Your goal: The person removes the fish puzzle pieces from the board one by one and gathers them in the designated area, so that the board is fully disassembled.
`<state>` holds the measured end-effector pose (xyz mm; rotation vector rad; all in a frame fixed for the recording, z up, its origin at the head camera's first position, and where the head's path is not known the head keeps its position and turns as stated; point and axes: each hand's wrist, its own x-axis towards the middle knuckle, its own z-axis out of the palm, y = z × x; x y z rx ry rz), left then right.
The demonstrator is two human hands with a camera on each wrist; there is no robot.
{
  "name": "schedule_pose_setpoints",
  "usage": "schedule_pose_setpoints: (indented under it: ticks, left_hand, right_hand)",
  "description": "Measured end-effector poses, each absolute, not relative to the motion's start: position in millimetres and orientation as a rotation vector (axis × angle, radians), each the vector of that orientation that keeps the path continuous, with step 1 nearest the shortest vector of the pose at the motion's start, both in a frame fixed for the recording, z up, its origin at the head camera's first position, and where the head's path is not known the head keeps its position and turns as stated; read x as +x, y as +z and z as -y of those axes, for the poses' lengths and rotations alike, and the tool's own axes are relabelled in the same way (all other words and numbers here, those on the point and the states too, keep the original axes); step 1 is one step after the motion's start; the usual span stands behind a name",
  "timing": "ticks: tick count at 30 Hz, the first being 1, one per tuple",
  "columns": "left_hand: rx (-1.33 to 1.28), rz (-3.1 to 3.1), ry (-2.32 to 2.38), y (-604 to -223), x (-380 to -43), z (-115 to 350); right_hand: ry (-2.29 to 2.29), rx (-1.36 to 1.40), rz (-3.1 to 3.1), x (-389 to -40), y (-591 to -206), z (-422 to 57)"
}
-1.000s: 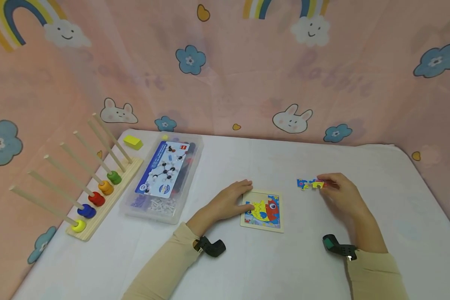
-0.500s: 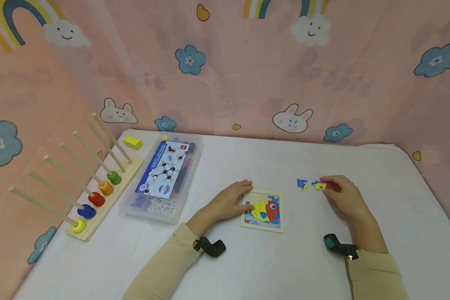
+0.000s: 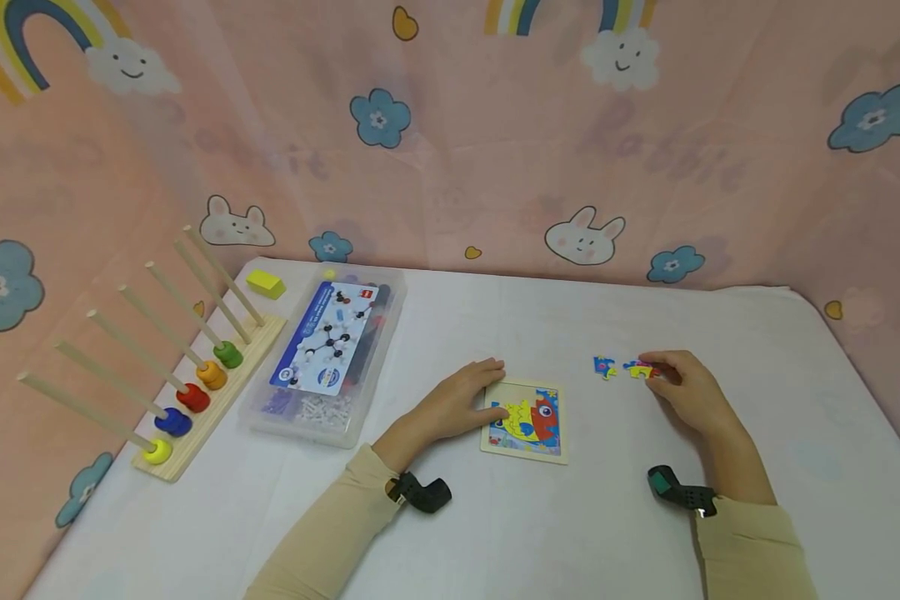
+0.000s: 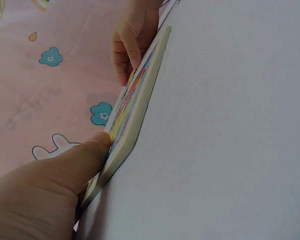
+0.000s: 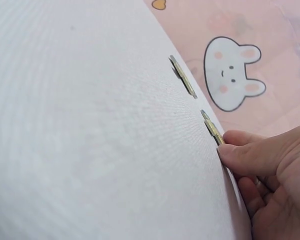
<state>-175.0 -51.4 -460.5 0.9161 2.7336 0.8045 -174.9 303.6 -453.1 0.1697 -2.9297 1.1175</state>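
Observation:
A small jigsaw puzzle (image 3: 546,421) with a yellow and red fish picture lies in a pale wooden frame on the white table. My left hand (image 3: 453,404) rests at its left side, fingers extended along the upper left corner. In the left wrist view the left thumb (image 4: 92,152) presses on the picture. To the right, my right hand (image 3: 690,392) pinches a yellow and pink puzzle piece (image 3: 637,369) between thumb and fingertips, low at the tabletop. Left of it, a small gap away, lies a blue puzzle piece (image 3: 604,367). The right wrist view shows both pieces edge-on.
On the left stands a wooden peg rack (image 3: 217,392) with coloured rings on several pegs. Beside it lies a clear plastic box (image 3: 386,333) with a molecule-model label. A yellow block (image 3: 266,284) sits behind them. A pink patterned cloth (image 3: 450,167) hangs behind the table.
My right hand has drawn the yellow and pink puzzle piece slightly right, opening a gap from the blue piece. Over the last half second it has stayed nearly still. My left hand has not moved.

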Motion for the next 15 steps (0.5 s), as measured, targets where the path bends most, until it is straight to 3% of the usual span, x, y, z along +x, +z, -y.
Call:
schedule_pose_setpoints:
  ticks: [15]
  left_hand:
    - [0.918,-2.733,0.813,-461.8,-175.5,51.9]
  right_hand:
    - [1.169,0.065,2.958,-174.7,-447.9,-301.3]
